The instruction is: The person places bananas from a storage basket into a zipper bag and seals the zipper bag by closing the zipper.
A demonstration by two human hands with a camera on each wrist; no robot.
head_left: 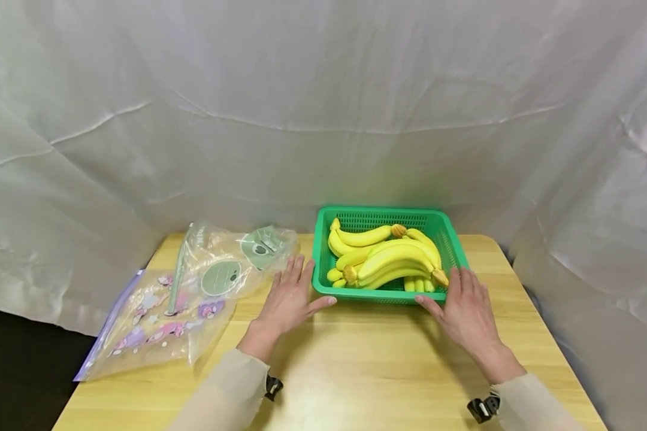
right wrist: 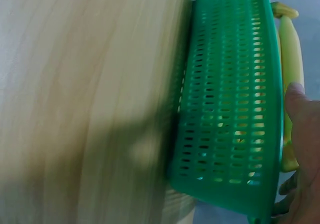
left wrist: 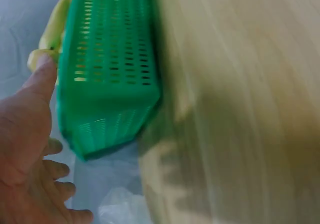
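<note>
A green perforated plastic basket (head_left: 377,296) stands at the far side of the table, heaped with yellow bananas (head_left: 390,260) in bunches. At its left front corner is my left hand (head_left: 290,299), fingers spread and straight, thumb toward the front rim. My right hand (head_left: 468,308) lies along the right front corner, fingers extended and fingertips right at the rim. In the right wrist view, the right thumb (right wrist: 300,102) overlaps a banana (right wrist: 291,59) above the basket edge. Seen from the left wrist, the left thumb (left wrist: 42,77) points toward the basket's upper edge. Neither hand grips anything.
Two clear plastic zip bags lie on the left of the wooden table (head_left: 366,371). One has a purple zip and pink cartoon prints (head_left: 156,332); the other, overlapping it, has green prints (head_left: 221,278). Grey fabric (head_left: 323,108) hangs behind and at both sides.
</note>
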